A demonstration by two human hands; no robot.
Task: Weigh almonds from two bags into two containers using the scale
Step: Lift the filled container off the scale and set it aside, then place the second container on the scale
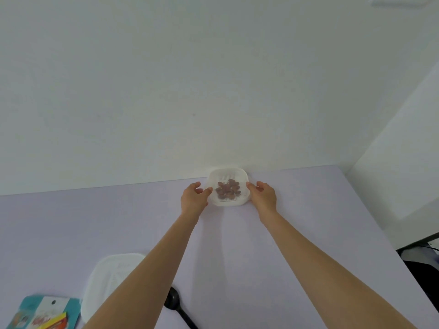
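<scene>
Filling the upper half, from 9 through 12 to 3 o'clock: wall [213,79], pale. Below it, running down to 6 o'clock: table [308,233], lilac. Reaching across the table from 6 toward 12 o'clock: left arm [147,269] and right arm [320,257], both unsleeved. At 7 o'clock, resting on the table: second tub [107,281], white, its 3 o'clock side hidden behind the left arm. At 8 o'clock of that, cut by the frame's edge: bag [45,314], teal with a white panel and red-and-yellow print, lying flat; touching the second tub or just beside it, cannot tell. At the table's 12 o'clock edge, right up by the wall: tub [228,203], white, square with rounded corners, ribbed inside, upright. At its 9 o'clock: left hand [193,198], thumb tip against the tub's side, other fingers loosely curled and clear of it, gripping nothing. At its 3 o'clock: right hand [264,198], thumb tip on the rim, other fingers curled beside the tub; gripping or not, cannot tell. At 6 o'clock, between the arms: spoon [174,302], black, bowl toward 12, partly behind the left arm. Inside the tub, on its floor: almonds [228,189], brown, a small loose heap
</scene>
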